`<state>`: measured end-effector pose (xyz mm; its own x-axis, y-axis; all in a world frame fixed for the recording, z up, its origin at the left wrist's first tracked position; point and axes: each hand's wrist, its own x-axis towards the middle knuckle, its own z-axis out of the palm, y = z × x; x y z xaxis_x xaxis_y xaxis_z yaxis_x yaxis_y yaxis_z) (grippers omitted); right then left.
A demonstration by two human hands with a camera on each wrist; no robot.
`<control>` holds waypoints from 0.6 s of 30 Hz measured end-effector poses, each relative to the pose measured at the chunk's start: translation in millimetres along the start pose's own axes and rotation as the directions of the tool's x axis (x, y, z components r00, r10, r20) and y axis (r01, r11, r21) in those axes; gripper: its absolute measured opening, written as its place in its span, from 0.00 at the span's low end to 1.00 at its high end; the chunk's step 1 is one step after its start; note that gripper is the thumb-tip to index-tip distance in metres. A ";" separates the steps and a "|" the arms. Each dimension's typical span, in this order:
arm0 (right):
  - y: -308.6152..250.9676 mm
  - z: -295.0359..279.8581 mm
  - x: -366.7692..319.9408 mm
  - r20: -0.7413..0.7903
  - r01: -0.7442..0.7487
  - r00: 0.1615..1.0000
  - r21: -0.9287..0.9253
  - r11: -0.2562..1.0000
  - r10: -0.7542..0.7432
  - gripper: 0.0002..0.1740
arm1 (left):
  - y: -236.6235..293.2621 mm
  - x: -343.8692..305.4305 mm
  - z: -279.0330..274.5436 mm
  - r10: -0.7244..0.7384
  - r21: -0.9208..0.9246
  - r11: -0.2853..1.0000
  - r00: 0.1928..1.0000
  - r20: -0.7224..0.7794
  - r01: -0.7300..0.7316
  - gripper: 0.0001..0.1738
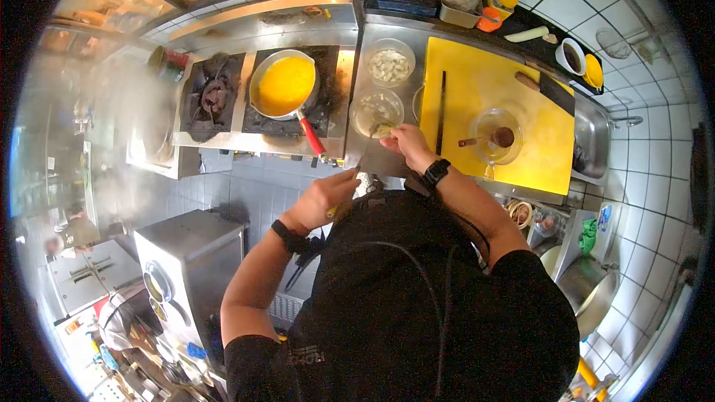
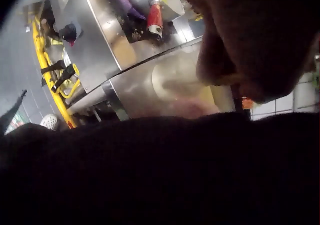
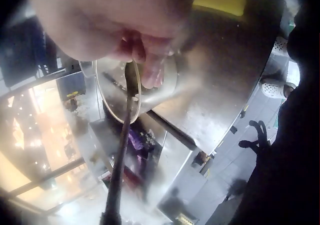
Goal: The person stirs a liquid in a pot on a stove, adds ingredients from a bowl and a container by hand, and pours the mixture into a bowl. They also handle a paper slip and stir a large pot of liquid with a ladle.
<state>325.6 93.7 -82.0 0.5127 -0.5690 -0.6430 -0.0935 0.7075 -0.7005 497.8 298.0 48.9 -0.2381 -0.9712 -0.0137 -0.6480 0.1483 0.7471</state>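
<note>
My left hand grips a long, thin metal utensil that has a yellow end behind the fist. The utensil's far end reaches over a clear bowl, and small pale bits cling to it. My right hand pinches that far end above the bowl, fingertips pointing down inside the rim in the right wrist view. Pale pieces show through the bowl's side. Behind it stands a second clear bowl of white chunks. The left wrist view shows the left hand dark and close, mostly hiding the utensil.
Left on the stove is a pan of yellow liquid, its red handle sticking out towards me. A yellow cutting board lies to the right, carrying a glass bowl, a brown-headed utensil and a knife. Beyond is a sink.
</note>
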 end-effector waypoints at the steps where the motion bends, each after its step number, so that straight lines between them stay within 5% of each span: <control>1: -2.1 0.4 -1.5 0.004 -0.002 1.000 -0.003 1.000 0.002 0.11 | -1.5 2.0 -1.3 -0.010 -0.017 1.000 0.995 -0.094 0.009 0.22; 3: -11.8 3.8 -9.1 0.004 -0.040 0.999 -0.007 0.999 0.040 0.11 | -4.2 4.0 -3.8 -0.023 -0.034 0.999 0.981 -0.191 0.017 0.20; 8: -7.9 -1.8 -6.2 0.013 -0.036 0.999 -0.044 0.998 0.037 0.13 | -2.5 6.1 -10.6 -0.326 -0.336 0.923 0.849 -0.417 0.190 0.10; 10: -6.7 -1.8 -6.4 -0.008 -0.030 1.000 -0.034 0.999 0.030 0.13 | -6.5 4.5 -7.1 -0.551 -0.706 0.696 0.730 -0.404 0.134 0.11; 11: -4.7 -3.9 -5.3 -0.003 -0.033 0.999 -0.014 0.999 0.033 0.13 | -7.1 2.4 -7.9 -0.587 -0.742 0.660 0.699 -0.409 0.119 0.11; 18: -5.6 -11.9 1.7 0.038 -0.079 0.996 -0.077 0.994 0.082 0.15 | -2.8 -2.1 -13.1 -0.455 -0.509 0.847 0.704 -0.546 0.153 0.11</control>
<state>316.8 83.8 -82.8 0.5350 -0.4927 -0.6863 -0.1994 0.7157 -0.6693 509.6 297.2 55.5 0.5216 -0.8531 0.0134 -0.2175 -0.1177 0.9689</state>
